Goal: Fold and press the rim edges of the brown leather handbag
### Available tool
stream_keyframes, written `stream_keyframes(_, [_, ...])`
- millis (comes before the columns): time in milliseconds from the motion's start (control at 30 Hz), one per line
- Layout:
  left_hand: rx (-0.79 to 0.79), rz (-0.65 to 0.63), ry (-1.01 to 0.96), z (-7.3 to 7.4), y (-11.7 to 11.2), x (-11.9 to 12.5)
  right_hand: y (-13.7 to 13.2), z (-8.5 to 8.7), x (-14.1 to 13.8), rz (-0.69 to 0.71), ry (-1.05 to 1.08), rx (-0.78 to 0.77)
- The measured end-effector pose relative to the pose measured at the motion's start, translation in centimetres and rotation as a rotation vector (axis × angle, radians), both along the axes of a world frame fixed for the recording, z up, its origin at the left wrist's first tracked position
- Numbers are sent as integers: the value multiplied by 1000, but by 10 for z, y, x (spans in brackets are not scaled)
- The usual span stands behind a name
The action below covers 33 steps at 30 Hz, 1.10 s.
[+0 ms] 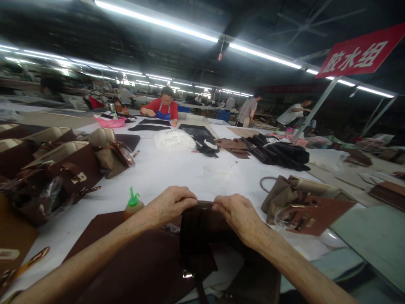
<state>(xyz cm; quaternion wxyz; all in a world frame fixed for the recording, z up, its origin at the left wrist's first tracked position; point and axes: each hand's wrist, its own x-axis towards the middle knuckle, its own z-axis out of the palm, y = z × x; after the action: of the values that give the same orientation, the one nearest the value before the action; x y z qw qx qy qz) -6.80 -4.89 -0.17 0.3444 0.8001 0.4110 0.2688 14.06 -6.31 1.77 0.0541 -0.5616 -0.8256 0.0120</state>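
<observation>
In front of me is a dark brown handbag, its far upper edge raised between my two hands. My left hand pinches that edge, thumb below and fingers on top. A short gap to the right, my right hand grips the same edge with its fingers closed. A small metal fitting shines lower on the bag. Just beyond my left forearm stands a glue bottle with a green nozzle cap. Shadow hides much of the bag's lower part.
Several brown handbags crowd the left side, and another handbag stands at the right. Across the white table lie a white plastic bag, dark leather pieces and a pink basin. A person in red works opposite.
</observation>
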Motion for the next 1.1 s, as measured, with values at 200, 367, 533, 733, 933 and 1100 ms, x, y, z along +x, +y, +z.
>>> stream_keyframes(200, [-116,100,-104,-13,-1,10,0,-2,-1,-10,1,1])
stream_keyframes(367, [-233,142,-181,-20,0,13,-2,5,-4,41,76,-81])
stream_keyframes(533, [-234,148,-185,-20,-3,13,-1,10,-15,152,151,-145])
stream_keyframes(733, [-32,157,-192,-18,-8,14,3,0,-25,92,36,-51])
stream_keyframes(933, [84,161,-193,-23,-11,14,1,-7,-25,69,-79,71])
stream_keyframes(1100, [111,144,-217,-29,-15,11,-3,-3,-25,145,82,-17])
